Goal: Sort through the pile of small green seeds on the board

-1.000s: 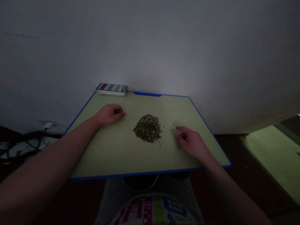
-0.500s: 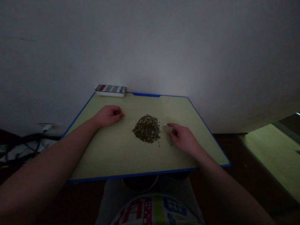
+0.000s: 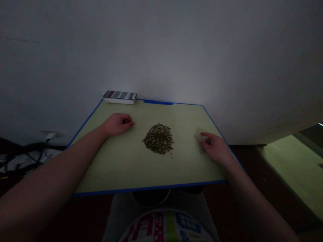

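A heap of small dark greenish-brown grains (image 3: 158,139) lies on the middle of the pale tabletop (image 3: 121,164), with a few loose ones at its right edge. To the left of the heap, my left hand (image 3: 119,124) rests on the table with its fingers curled in, and nothing shows in it. On the right side, my right hand (image 3: 214,146) grips a clear flat plastic piece (image 3: 199,144) between thumb and fingers, apart from the heap. The piece stands close to the tabletop; its exact shape is hard to make out in the dim light.
A phone (image 3: 120,95) lies on a white box-like object (image 3: 118,100) at the table's back left corner, by the wall. Blue edging (image 3: 151,189) rims the table. Cables (image 3: 32,151) lie at the left, and a dark round container (image 3: 150,196) sits below the front edge.
My right hand has moved right with the clear plastic piece, away from the heap. My left hand and the heap stay where they were.
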Motion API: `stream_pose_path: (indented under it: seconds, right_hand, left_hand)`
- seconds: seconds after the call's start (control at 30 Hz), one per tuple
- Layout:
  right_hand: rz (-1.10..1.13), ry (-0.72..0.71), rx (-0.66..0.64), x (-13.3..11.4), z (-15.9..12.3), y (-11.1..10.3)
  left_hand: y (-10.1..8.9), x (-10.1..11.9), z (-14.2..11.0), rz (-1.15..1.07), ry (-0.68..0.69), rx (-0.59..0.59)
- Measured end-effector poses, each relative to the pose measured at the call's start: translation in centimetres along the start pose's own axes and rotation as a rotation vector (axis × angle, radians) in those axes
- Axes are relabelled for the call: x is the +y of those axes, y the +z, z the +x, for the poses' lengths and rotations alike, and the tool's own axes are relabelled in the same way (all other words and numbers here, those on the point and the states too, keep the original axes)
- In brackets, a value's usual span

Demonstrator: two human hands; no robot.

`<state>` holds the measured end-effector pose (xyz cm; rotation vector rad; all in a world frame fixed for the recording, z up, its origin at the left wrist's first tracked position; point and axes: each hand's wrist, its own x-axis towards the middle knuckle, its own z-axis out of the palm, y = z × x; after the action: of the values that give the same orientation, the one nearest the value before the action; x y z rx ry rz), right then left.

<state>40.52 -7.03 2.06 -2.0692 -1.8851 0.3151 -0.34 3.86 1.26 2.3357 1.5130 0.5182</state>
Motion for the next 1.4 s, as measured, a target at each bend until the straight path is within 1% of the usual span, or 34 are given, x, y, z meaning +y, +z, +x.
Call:
stream_pose_path:
  seconds: [0.1, 0.2, 0.27, 0.33, 0.4, 0.5, 0.57, 0.63, 0.73, 0.87, 1.03, 1.13, 1.2, 1.3, 1.4]
  right_hand:
    - [0.050, 0.013, 0.011, 1.0, 0.0, -0.5]
    - [0.172, -0.023, 0.020, 1.7, 0.9, -1.6]
    - [0.262, -0.052, 0.070, 2.1, 2.5, -2.5]
    - [0.298, -0.078, 0.112, 2.5, 5.1, -3.2]
    - [0.290, -0.107, 0.055, 2.6, 8.2, -3.3]
    - [0.205, -0.136, -0.056, 2.0, 12.4, -2.4]
    - [0.182, -0.154, -0.106, 1.1, 14.2, -1.4]
    - [0.159, -0.180, -0.163, 0.1, 15.1, -0.3]
    - [0.144, -0.233, -0.230, -1.1, 14.9, 0.8]
    - [0.136, -0.303, -0.294, -1.9, 13.3, 1.3]
    - [0.078, -0.451, -0.354, -2.8, 10.1, 0.9]
    - [0.062, -0.490, -0.388, -3.4, 8.1, 0.3]
    - [0.091, -0.527, -0.401, -3.6, 7.0, 0.0]
    - [0.122, -0.581, -0.443, -3.6, 5.8, -0.3]
    - [0.094, -0.609, -0.460, -3.5, 4.8, -0.6]
  left_hand:
    - [-0.1, 0.1, 0.0, -0.007, -0.012, -0.002]
    - [0.0, 0.1, 0.0, -0.006, -0.009, 0.001]
    - [0.0, 0.0, 0.0, -0.002, -0.005, -0.005]
    - [0.0, 0.0, 0.0, -0.004, -0.004, -0.014]
    - [0.0, 0.1, 0.0, -0.008, -0.007, -0.016]
    - [0.0, 0.0, 0.0, -0.010, -0.007, -0.015]
    - [0.1, -0.2, 0.0, -0.013, 0.002, -0.015]
    - [0.1, -0.4, 0.0, -0.017, 0.005, -0.009]
    - [0.1, -0.3, 0.0, -0.021, 0.004, -0.004]
    - [0.0, 0.0, 0.0, -0.014, -0.009, -0.009]
    - [0.1, -0.3, 0.0, -0.031, -0.008, -0.008]
    - [0.2, -0.5, 0.0, -0.043, -0.005, -0.005]
    - [0.3, -0.6, 0.0, -0.032, -0.002, -0.002]
    - [0.3, -0.6, 0.0, -0.015, -0.003, 0.004]
    - [0.2, -0.5, 0.0, -0.020, 0.001, 0.001]
